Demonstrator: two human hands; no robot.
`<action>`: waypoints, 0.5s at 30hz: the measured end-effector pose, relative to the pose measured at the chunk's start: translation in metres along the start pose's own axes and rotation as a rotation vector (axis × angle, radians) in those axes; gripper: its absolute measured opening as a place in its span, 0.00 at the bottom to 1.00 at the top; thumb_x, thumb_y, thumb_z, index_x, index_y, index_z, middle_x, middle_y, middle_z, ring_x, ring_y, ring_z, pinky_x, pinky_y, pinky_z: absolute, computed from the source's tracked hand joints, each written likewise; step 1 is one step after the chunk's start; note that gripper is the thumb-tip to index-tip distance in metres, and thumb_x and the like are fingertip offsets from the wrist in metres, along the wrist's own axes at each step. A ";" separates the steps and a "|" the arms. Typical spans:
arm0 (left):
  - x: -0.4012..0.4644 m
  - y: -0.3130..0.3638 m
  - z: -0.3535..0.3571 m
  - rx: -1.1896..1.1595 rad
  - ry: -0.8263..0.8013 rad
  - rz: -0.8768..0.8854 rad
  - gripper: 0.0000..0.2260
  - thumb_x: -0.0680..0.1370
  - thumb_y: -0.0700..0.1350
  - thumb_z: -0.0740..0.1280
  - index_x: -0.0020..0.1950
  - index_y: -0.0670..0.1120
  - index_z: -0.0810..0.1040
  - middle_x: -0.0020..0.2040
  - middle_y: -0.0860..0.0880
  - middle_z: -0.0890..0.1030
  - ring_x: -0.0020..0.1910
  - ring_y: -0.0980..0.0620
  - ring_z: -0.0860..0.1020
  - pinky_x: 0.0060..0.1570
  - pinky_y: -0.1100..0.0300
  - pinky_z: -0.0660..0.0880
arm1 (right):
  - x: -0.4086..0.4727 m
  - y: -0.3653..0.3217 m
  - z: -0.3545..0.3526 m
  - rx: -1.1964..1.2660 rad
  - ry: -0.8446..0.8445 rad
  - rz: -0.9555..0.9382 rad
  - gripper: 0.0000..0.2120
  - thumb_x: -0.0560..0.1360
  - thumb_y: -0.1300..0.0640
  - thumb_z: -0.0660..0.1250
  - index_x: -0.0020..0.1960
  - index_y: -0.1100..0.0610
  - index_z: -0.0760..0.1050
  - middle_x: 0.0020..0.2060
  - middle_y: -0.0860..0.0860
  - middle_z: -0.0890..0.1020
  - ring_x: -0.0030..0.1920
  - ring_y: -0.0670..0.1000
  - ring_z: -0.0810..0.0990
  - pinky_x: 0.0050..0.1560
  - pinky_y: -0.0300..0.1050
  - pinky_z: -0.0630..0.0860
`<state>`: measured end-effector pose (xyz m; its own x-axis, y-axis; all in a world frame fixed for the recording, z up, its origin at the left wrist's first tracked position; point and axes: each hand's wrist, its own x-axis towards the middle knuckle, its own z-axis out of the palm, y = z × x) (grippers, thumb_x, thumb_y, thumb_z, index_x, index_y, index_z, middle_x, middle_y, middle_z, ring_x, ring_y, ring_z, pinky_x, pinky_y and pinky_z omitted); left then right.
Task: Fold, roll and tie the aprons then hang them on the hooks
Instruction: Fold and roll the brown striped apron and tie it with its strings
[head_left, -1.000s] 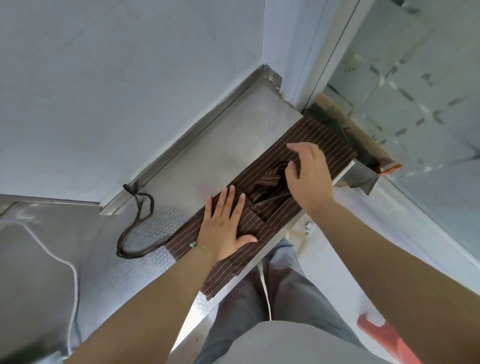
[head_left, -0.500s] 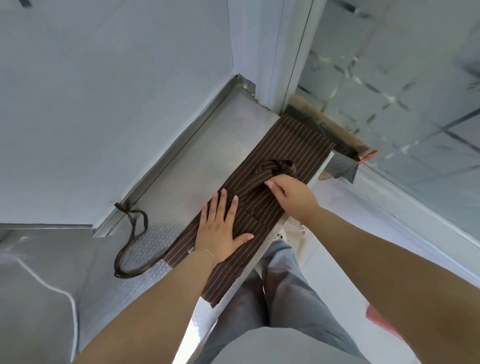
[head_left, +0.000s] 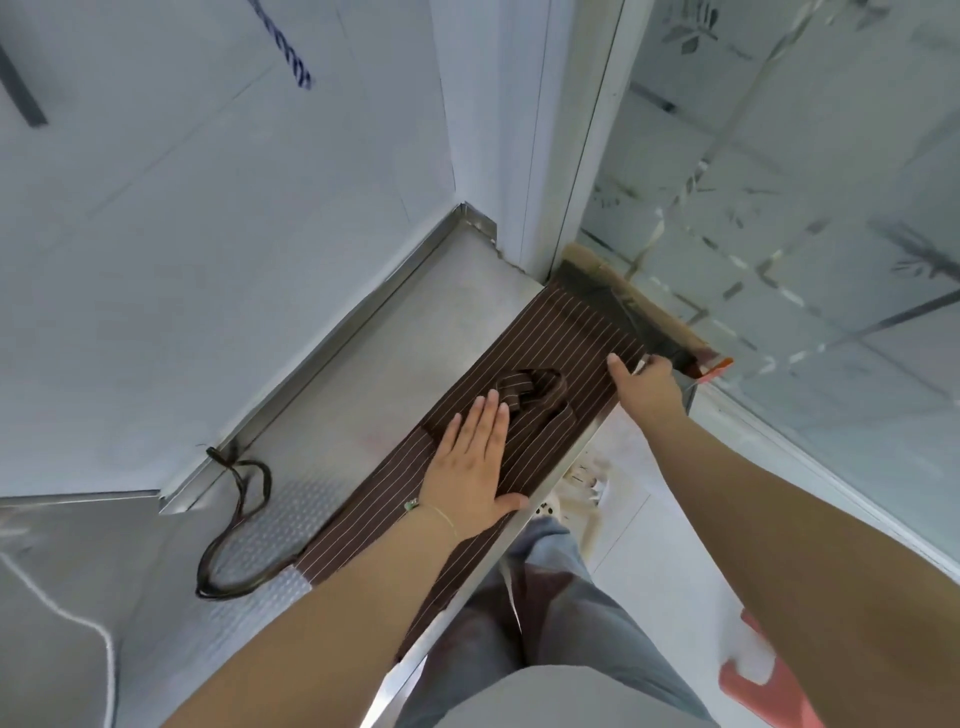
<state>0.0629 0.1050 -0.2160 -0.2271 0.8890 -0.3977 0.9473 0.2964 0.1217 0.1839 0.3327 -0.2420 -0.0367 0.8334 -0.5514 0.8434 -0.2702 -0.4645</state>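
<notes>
A brown pinstriped apron (head_left: 563, 338) lies folded into a long strip along the front edge of the steel counter (head_left: 395, 364). A bundle of its strap (head_left: 535, 387) sits on top near the middle. My left hand (head_left: 470, 467) presses flat on the strip, fingers straight and touching the bundle. My right hand (head_left: 649, 389) grips the apron's far end at the counter's front edge, thumb on top, fingers curled out of sight below. One long tie (head_left: 236, 525) trails in a loop from the near end across the counter.
A wall stands behind the counter, and a glass door (head_left: 779, 218) is on the right. A dark, brown-edged piece (head_left: 644, 312) lies past the apron's far end. A white cord (head_left: 83, 623) runs at the left. A red object (head_left: 763, 680) is on the floor.
My right hand left the strap bundle and moved out to the apron's far end at the counter edge. My left hand stayed pressed on the strip.
</notes>
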 end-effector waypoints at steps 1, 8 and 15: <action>0.004 0.002 -0.001 0.006 -0.027 0.009 0.50 0.73 0.72 0.54 0.73 0.43 0.26 0.74 0.43 0.27 0.75 0.43 0.32 0.75 0.47 0.38 | 0.002 -0.002 -0.002 -0.079 0.015 -0.015 0.33 0.75 0.34 0.60 0.71 0.55 0.64 0.67 0.56 0.72 0.65 0.61 0.73 0.64 0.62 0.72; 0.021 0.002 0.004 0.027 -0.194 -0.013 0.45 0.73 0.74 0.50 0.75 0.53 0.28 0.74 0.49 0.26 0.73 0.38 0.29 0.74 0.40 0.39 | 0.014 -0.029 -0.026 -0.087 -0.084 -0.145 0.18 0.77 0.47 0.67 0.63 0.55 0.73 0.57 0.54 0.79 0.51 0.54 0.79 0.57 0.55 0.77; 0.034 0.004 -0.012 0.025 -0.213 -0.046 0.43 0.74 0.72 0.53 0.77 0.54 0.32 0.76 0.51 0.29 0.74 0.37 0.31 0.74 0.41 0.39 | -0.031 -0.070 -0.055 0.593 -0.381 -0.096 0.03 0.78 0.58 0.65 0.50 0.57 0.74 0.45 0.53 0.79 0.48 0.52 0.79 0.49 0.44 0.77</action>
<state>0.0568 0.1404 -0.2181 -0.2196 0.7803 -0.5856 0.9429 0.3239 0.0779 0.1553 0.3518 -0.1544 -0.3729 0.6692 -0.6427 0.3968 -0.5111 -0.7624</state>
